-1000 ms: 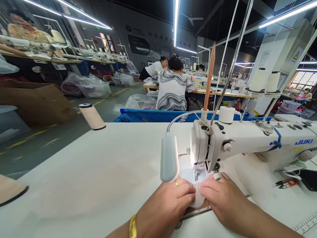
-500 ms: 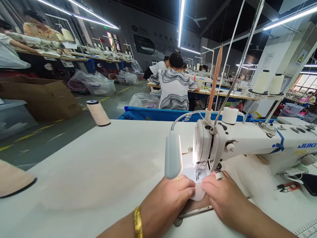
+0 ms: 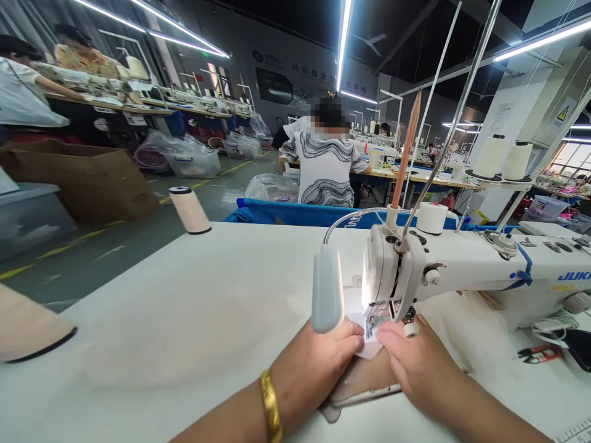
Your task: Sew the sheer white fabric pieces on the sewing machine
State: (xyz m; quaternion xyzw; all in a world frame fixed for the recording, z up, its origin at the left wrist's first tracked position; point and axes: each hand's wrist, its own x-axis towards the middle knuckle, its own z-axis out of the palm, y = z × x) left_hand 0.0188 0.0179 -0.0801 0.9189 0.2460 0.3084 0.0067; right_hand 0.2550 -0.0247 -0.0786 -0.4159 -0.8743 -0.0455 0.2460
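A small white fabric piece (image 3: 370, 351) lies under the presser foot (image 3: 370, 327) of a white sewing machine (image 3: 450, 264). My left hand (image 3: 314, 363) holds the piece at its left side, fingers bent and pressed together, with a gold bangle at the wrist. On the other side my right hand (image 3: 418, 360) grips the right edge, thumb and fingers close together below the needle area. The fingertips partly cover the fabric. A grey lamp (image 3: 327, 292) hangs just above my left hand. Below the fabric shows the brownish machine bed plate (image 3: 364, 378).
Thread cones (image 3: 190, 211) stand on the white table (image 3: 184, 295), one at the near left. Red-handled thread snips (image 3: 541, 353) and a dark phone (image 3: 578, 348) lie right. A pencil-like orange stick (image 3: 407, 151) rises from the machine. Co-workers sit at machines beyond.
The white fabric has slid farther under the presser foot, so less of it shows in front. Both hands have followed it slightly forward. The view has shifted a little.
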